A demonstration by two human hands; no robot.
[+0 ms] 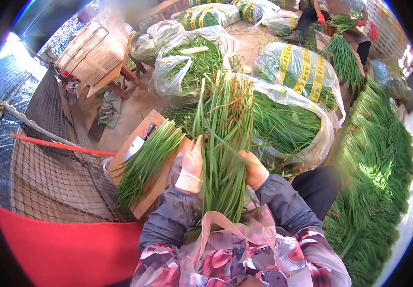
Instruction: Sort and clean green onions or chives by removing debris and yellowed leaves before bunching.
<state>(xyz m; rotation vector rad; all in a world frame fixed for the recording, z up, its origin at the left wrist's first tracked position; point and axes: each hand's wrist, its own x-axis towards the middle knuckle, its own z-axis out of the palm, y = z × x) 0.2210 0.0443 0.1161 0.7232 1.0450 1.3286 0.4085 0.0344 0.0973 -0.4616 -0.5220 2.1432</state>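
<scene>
A dirt floor point(134, 107) crowded with produce spreads out below the person, fenced on the left by netting point(48, 172) and a red cloth point(63, 248). The left hand point(191, 167), in a pale glove, presses flat against the left side of an upright bunch of green chives point(225, 143), while the right hand point(253, 170) curls around the bunch from the right, so both hands hold it between them over the person's lap. Just left of the left hand, a wooden board point(139, 138) carries a second chive bundle point(144, 162) lying along its right edge, with a knife point(139, 142) near the board's far corner. Behind the held bunch sit clear plastic bags point(307, 143) stuffed with chives, and a long heap of bundled chives point(374, 162) runs along the right. At the far top right another person point(340, 19) in red gloves handles more greens.
</scene>
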